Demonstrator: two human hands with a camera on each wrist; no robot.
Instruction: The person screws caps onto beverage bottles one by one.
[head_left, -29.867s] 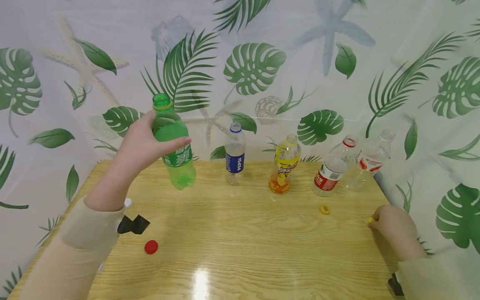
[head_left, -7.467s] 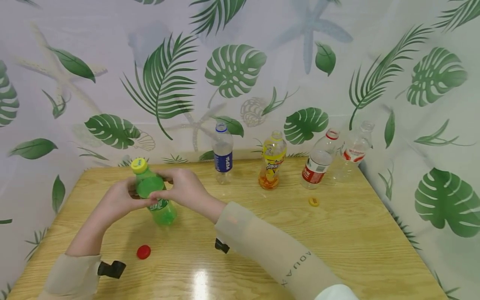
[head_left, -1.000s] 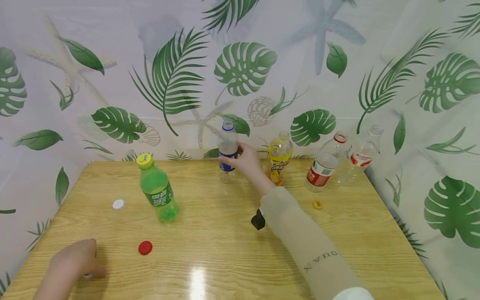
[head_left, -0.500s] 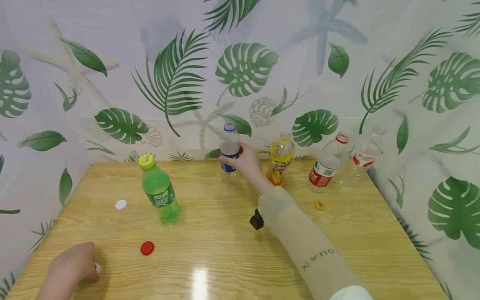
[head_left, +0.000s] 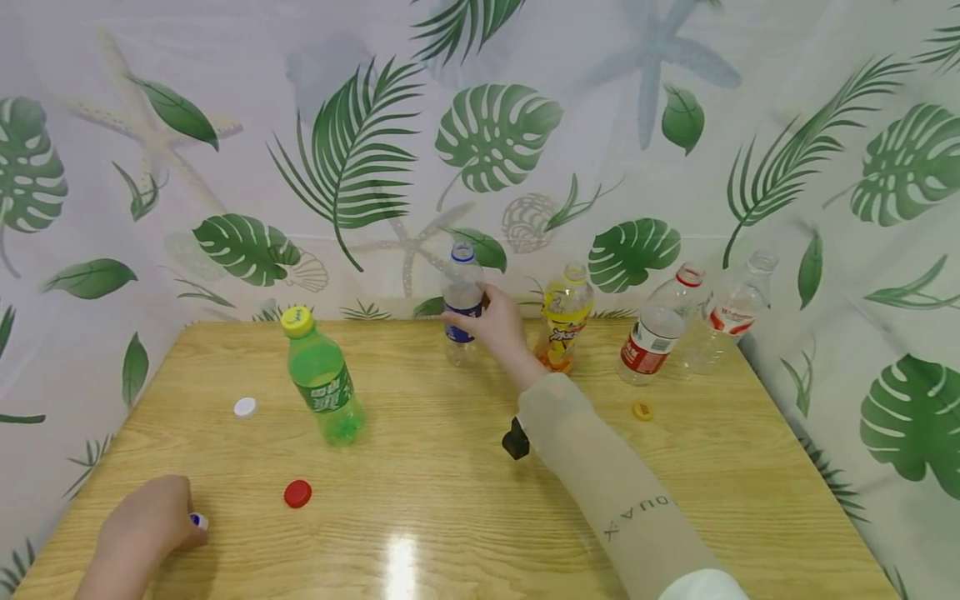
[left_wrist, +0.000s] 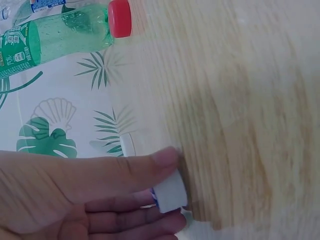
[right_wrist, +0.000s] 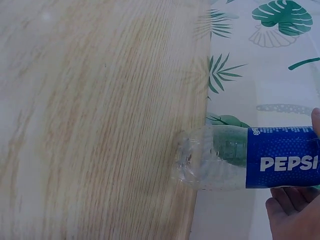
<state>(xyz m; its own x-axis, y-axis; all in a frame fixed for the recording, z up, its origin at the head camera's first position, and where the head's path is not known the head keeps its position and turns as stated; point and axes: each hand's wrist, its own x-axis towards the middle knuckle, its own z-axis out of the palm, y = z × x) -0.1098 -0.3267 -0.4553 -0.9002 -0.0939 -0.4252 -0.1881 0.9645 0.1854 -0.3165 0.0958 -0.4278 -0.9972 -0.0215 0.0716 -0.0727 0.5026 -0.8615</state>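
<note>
My right hand [head_left: 501,330] grips a clear Pepsi bottle [head_left: 461,292] around its blue label, thumb on the near side. The bottle stands uncapped, a blue ring at its neck; the right wrist view shows its ridged base [right_wrist: 192,157] on the wood. At the front left, my left hand [head_left: 148,527] pinches a small white bottle cap [left_wrist: 171,194] with blue on its top between thumb and fingers, low over the table. A green soda bottle [head_left: 324,379] with a yellow cap [head_left: 297,321] stands between the hands. A red cap [head_left: 297,493] lies nearest the left hand.
Along the back right stand a yellow-labelled bottle [head_left: 564,325], a red-labelled bottle [head_left: 660,329] and a clear bottle [head_left: 731,312], all uncapped. A white cap [head_left: 245,407] lies at left, a yellow cap [head_left: 642,411] at right. A leaf-print curtain [head_left: 480,50] borders the table.
Earlier the left hand held the open green bottle; later both hands were on it, yellow cap on. Now it stands released. The right hand is on the Pepsi bottle, and the left has pinched the blue-topped cap.
</note>
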